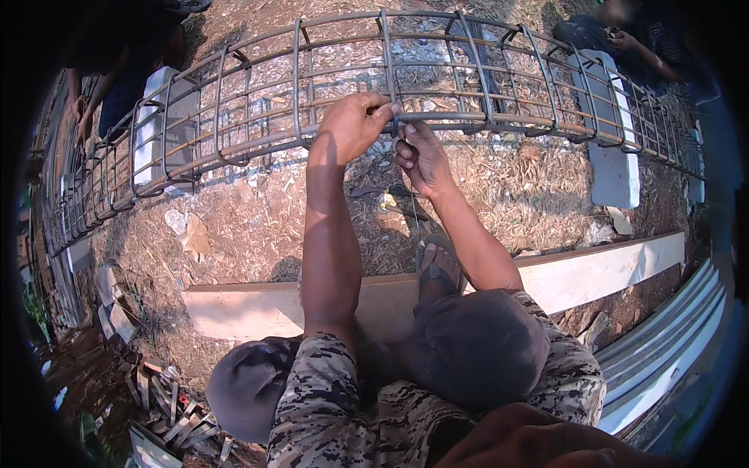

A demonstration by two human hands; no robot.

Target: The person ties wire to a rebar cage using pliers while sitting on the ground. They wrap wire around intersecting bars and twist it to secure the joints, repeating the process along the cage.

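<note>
A long cage of steel reinforcing bars and square stirrups (483, 82) runs across the upper view. My left hand (354, 124) is at the near lower bars, its thumb and forefinger pinched at a crossing with a stirrup. Just right of it and below the same bar, my right hand (422, 153) has curled fingers around a thin tie wire (415, 210), which hangs down towards my sandalled foot. The fingertips of both hands nearly meet at the crossing; the exact grip there is partly hidden. A dark tool with a yellow part (388, 200) lies on the ground below.
Pale blocks (614, 169) stand under the cage at both sides. A wooden board (603, 272) lies across in front of my knees. Co-workers sit at the top left and top right. Corrugated sheets (661, 357) lie at right, wood scraps (175, 409) at lower left.
</note>
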